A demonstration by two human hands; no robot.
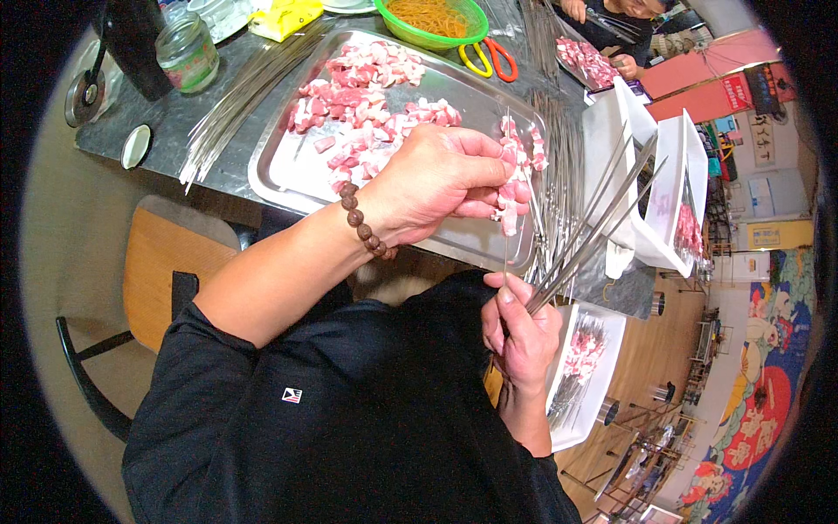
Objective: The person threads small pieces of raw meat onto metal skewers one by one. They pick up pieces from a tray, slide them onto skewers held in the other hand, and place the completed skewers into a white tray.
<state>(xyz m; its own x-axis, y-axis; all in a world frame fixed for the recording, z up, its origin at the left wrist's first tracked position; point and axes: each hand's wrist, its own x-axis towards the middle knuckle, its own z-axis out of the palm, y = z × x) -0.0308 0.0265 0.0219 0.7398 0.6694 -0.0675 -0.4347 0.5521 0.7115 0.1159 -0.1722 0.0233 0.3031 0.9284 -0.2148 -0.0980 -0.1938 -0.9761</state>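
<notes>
My left hand (452, 177), a beaded bracelet at its wrist, pinches pieces of raw meat (508, 208) threaded on a thin metal skewer (506, 252). Below it, my right hand (524, 321) grips the lower end of that skewer between thumb and finger, along with a bundle of bare metal skewers (582, 242) that fans up to the right. Under my left hand lies a metal tray (288, 160) with heaps of cut raw meat (353, 98). More threaded meat (538, 149) rests at the tray's right side.
Loose skewers (242, 98) lie left of the tray and others (563, 170) right of it. Scissors (503, 59), a green basket (481, 26), a glass jar (190, 56) and white bins (609, 114) stand around. Another person (622, 29) works at the top right. A chair (163, 255) stands left.
</notes>
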